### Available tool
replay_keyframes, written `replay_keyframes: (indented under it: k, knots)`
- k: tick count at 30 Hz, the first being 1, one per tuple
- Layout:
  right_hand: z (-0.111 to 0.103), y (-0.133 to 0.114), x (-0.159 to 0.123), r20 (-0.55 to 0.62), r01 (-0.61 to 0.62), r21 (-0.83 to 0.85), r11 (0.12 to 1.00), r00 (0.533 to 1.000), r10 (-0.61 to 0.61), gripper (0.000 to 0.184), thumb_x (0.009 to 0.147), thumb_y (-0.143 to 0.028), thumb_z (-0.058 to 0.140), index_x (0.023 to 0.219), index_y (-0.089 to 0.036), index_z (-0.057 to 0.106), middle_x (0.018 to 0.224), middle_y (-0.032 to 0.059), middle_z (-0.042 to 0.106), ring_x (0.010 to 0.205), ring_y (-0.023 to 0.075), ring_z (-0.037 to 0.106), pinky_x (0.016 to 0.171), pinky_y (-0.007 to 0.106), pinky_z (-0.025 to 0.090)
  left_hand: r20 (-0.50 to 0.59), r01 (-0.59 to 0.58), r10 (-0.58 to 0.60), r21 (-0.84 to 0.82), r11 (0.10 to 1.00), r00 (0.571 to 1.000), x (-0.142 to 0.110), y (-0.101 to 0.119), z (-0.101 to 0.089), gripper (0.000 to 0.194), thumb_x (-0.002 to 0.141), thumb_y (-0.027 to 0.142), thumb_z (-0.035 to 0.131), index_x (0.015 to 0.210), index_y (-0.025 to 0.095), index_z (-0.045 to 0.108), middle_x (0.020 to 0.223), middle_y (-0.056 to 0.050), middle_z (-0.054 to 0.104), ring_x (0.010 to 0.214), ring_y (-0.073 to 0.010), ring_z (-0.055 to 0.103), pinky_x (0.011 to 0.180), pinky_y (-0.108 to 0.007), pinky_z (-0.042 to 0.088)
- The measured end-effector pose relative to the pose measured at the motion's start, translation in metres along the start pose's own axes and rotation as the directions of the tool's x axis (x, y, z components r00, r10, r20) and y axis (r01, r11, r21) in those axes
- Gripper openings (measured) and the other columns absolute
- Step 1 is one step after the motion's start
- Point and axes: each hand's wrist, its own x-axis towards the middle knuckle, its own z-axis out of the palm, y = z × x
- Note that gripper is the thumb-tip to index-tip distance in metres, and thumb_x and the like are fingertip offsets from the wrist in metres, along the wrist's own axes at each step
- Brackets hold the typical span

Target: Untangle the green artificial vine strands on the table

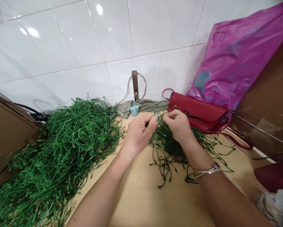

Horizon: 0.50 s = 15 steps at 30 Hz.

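Key relation: dark-green tangle of thin, stringy, plastic-looking strands (166, 137) on pale wood-look table (141, 198), just below and under right hand (178, 124), so nearer to right than left. Spread wide left to right, no single clean axis; loose ends trailing toward near edge and out past right wrist. Right fingers pinched, apparently on a green strand, with bits of green showing at the grip. Left hand (140, 132) at left border of tangle, fingers curled in, thumb against index; cannot tell if on a strand. Fingertips facing each other, small gap between. Off to left: big bright-green heap of similar strands (82, 132), long axis slanting from wall side to near-left corner, well apart from right hand. Behind tangle, blocking reach back and right: glossy red handbag (200, 110), then purple printed plastic bag (235, 53). Straight ahead by white tiled wall (115, 37): small blue-and-white cup (134, 110) beside crumpled grey cloth (150, 105).
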Motion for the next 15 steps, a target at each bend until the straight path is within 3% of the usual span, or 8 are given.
replay_keyframes:
  k: [3,8,12,15]
  knots:
    - [-0.026,-0.006,0.014,-0.064,-0.015,-0.005,1.0,0.998,0.015,0.025,0.055,-0.033,0.071,0.06,-0.025,0.048,0.059,-0.0036,0.055,0.059,0.0134,0.048,0.058,0.028,0.039,-0.031,-0.041,0.038,-0.086,0.995,0.999,-0.002,0.008,-0.009,0.04,0.101,0.036,0.042,0.066,0.021,0.03,0.063,0.004,0.03,0.061,-0.011,0.032,0.06,-0.027,0.026]
    - [-0.063,-0.035,0.016,-0.027,-0.054,-0.015,0.998,0.998,0.054,0.022,0.058,-0.023,0.076,0.069,-0.022,0.057,0.06,-0.0016,0.06,0.06,0.0135,0.057,0.062,0.029,0.044,0.054,0.092,-0.082,-0.219,0.971,0.995,0.006,-0.016,-0.008,0.033,0.103,0.039,0.039,0.081,0.02,0.054,0.067,0.003,0.045,0.064,-0.0121,0.042,0.062,-0.025,0.034]
    - [-0.079,-0.047,0.011,0.002,-0.126,-0.002,0.992,0.992,0.126,0.013,0.066,-0.019,0.073,0.073,-0.021,0.062,0.061,-0.0001,0.063,0.058,0.0133,0.059,0.062,0.029,0.046,0.075,0.135,-0.121,-0.232,0.963,0.99,0.009,-0.03,-0.001,0.029,0.103,0.037,0.041,0.089,0.019,0.059,0.074,0.001,0.055,0.068,-0.0127,0.048,0.064,-0.024,0.038]
    - [-0.081,-0.053,0.008,0.057,-0.168,0.001,0.986,0.984,0.168,0.013,0.065,-0.022,0.077,0.075,-0.02,0.068,0.063,0.0011,0.066,0.059,0.0128,0.059,0.062,0.029,0.046,0.072,0.161,-0.148,-0.25,0.955,0.986,0.01,-0.033,0.003,0.026,0.103,0.034,0.044,0.088,0.018,0.06,0.073,0.001,0.054,0.068,-0.0124,0.048,0.064,-0.024,0.037]
